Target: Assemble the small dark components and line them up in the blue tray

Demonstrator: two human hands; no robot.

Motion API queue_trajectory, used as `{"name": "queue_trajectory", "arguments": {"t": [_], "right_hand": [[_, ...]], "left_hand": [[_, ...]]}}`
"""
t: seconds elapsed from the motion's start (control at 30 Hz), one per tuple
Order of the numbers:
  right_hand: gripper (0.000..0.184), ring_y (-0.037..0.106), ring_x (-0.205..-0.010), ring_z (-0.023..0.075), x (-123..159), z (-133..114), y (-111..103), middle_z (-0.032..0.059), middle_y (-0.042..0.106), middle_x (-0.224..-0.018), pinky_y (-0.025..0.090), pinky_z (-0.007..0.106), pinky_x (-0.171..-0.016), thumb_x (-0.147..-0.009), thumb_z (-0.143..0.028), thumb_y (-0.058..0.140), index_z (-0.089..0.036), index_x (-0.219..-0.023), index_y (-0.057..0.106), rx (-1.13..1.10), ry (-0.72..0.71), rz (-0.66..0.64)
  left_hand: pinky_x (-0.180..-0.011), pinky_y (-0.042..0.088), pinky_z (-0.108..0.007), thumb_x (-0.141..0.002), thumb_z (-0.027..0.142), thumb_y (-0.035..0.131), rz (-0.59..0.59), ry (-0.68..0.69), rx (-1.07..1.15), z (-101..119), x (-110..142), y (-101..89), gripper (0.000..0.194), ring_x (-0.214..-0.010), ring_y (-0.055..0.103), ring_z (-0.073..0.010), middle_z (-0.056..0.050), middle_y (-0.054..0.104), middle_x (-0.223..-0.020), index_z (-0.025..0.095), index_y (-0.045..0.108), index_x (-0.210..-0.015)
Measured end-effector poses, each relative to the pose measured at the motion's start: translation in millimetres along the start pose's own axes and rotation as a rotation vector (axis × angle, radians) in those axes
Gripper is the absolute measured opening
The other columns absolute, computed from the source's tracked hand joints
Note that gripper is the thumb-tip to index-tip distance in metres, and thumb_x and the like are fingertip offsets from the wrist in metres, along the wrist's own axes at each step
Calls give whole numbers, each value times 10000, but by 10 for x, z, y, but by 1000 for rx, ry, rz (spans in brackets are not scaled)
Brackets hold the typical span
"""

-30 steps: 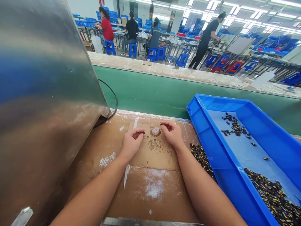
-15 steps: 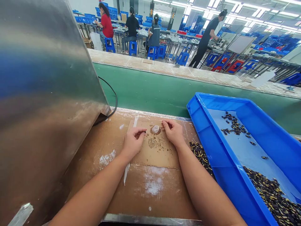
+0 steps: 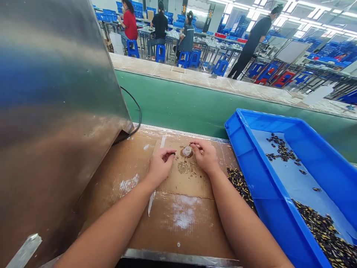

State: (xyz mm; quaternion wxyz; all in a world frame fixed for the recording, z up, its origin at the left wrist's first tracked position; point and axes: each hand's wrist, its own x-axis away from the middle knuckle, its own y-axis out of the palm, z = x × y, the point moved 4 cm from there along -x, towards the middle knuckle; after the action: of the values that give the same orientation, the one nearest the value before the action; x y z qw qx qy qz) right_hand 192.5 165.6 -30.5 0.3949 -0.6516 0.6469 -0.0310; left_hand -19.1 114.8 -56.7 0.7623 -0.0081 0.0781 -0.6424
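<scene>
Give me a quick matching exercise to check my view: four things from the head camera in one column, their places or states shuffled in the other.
Things
1. Left hand
2. Blue tray
3. Black cable
4. Whitish round lump

Places or states
A. Curving out beside the metal housing, in front of the green panel
B. Lined with a pale sheet that bears dark and yellow pieces
C. On the cardboard, short of the right hand
D. Pinching a small dark piece at its fingertips

Right pairs
1-D, 2-B, 3-A, 4-C
</scene>
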Motion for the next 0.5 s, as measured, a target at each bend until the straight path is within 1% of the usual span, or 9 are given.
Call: {"name": "queue_trajectory", "arguments": {"t": [0.07,0.17,0.3,0.5], "right_hand": [[231,714,-1062,259,-7,-60,21,90,781,-1116,576,413,-960,-1028,-364,564,-256,-1064,765,75,-105,-26],[231,696,-1084,269,-11,-91,53,98,769,-1107,554,431,-996,-1048,-330,537,-258,-1066,755,159,-184,-54],[251,674,-1090,275,-1,-119,71,110,758,-1119,544,432,-990,-1065,-318,511,-241,-1086,750,218,-235,-77],[260,671,-1082,266,11,-149,76,103,755,-1109,547,425,-979,-1073,-307,498,-241,-1090,748,247,-255,-71]], "left_hand": [[-882,579,-353,-863,225,684,-2,8,-2,8,4,-2,219,-941,734,-232,-99,793,-1048,198,821,-1033],[-878,583,-348,-869,228,683,-1,16,-7,24,10,-7,215,-946,735,-230,-97,792,-1051,202,823,-1030],[-845,587,-332,-866,214,682,8,25,-20,56,14,-14,206,-926,735,-223,-99,790,-1051,195,824,-1014],[-840,593,-325,-877,211,664,1,34,-52,92,17,-18,210,-929,737,-218,-99,790,-1050,186,819,-1016]]}}
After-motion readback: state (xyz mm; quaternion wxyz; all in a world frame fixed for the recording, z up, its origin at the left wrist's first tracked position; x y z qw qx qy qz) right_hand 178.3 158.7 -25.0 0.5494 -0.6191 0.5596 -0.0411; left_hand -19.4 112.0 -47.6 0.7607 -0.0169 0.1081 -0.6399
